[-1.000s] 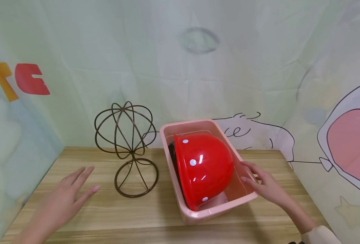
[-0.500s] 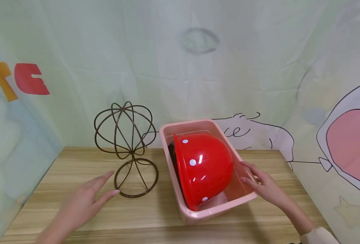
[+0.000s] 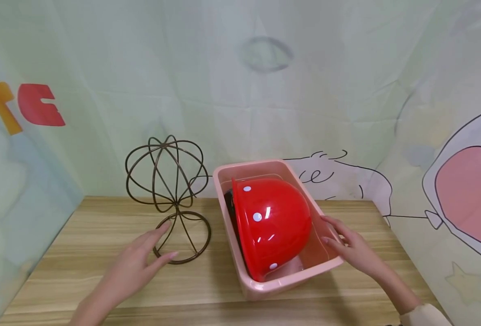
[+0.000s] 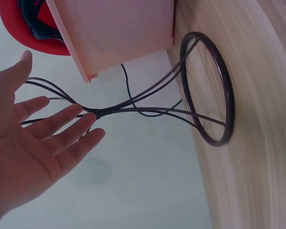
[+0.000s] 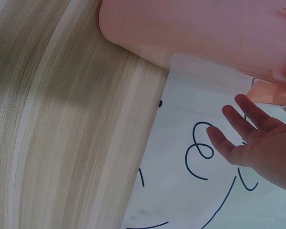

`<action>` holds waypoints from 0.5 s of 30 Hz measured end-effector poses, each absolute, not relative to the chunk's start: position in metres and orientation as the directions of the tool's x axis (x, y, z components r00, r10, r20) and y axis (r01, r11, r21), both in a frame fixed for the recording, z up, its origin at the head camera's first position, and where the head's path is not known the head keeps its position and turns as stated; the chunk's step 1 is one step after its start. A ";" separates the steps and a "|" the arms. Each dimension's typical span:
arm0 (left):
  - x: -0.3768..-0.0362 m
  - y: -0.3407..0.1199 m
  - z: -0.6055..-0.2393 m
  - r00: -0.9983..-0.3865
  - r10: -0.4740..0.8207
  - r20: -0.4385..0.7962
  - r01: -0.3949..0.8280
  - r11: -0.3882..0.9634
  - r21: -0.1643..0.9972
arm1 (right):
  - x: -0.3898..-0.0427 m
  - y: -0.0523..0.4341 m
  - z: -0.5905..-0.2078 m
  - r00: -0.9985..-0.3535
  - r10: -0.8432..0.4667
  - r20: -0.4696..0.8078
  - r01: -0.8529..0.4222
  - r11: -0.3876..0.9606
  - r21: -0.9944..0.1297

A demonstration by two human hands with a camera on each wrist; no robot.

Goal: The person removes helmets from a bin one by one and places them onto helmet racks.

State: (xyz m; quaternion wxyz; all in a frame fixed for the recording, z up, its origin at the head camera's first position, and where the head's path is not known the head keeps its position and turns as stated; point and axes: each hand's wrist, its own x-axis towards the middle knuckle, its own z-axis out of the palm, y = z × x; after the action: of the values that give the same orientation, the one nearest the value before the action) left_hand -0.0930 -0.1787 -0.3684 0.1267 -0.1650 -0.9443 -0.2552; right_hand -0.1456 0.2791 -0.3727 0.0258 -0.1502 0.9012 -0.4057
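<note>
A red helmet (image 3: 278, 222) with white dots lies on its side in a pink plastic bin (image 3: 297, 279), black lining toward the left wall. My right hand (image 3: 356, 249) is at the bin's right rim, thumb over the inner side and index fingertip on the edge. In the right wrist view its other fingers (image 5: 250, 126) are loose outside the bin. A dark wire stand (image 3: 178, 206) with a globe-shaped top and ring base stands left of the bin. My left hand (image 3: 132, 267) reaches toward its base, fingers spread and holding nothing; in the left wrist view the palm shows.
Everything stands on a wood-grain table (image 3: 175, 294). A printed curtain (image 3: 232, 104) closes off the back and both sides, right behind the stand and the bin. A pale sleeve (image 3: 423, 315) covers the right forearm.
My left hand has moved right across the table, up to the wire stand's base. The right hand, bin, helmet and stand have stayed in place.
</note>
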 end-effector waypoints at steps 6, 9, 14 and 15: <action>-0.095 -0.169 -0.364 -0.914 0.248 0.321 0.384 0.783 0.489 | -0.145 0.279 -0.372 -0.953 -0.294 0.076 -0.250 0.617 -0.746; -0.097 -0.165 -0.363 -0.913 0.250 0.323 0.389 0.771 0.504 | -0.145 0.279 -0.371 -0.951 -0.300 0.081 -0.256 0.611 -0.749; -0.100 -0.154 -0.359 -0.920 0.250 0.303 0.381 0.756 0.532 | -0.144 0.278 -0.370 -0.951 -0.299 0.079 -0.254 0.607 -0.753; -0.101 -0.152 -0.357 -0.920 0.252 0.301 0.382 0.751 0.538 | -0.144 0.278 -0.370 -0.951 -0.300 0.078 -0.254 0.607 -0.753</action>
State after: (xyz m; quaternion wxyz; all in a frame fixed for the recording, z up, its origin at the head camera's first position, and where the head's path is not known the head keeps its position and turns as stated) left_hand -0.1008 -0.1520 -0.3571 0.1052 -0.1702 -0.9298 -0.3088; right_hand -0.1442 0.2779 -0.3704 0.0281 -0.1545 0.8959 -0.4157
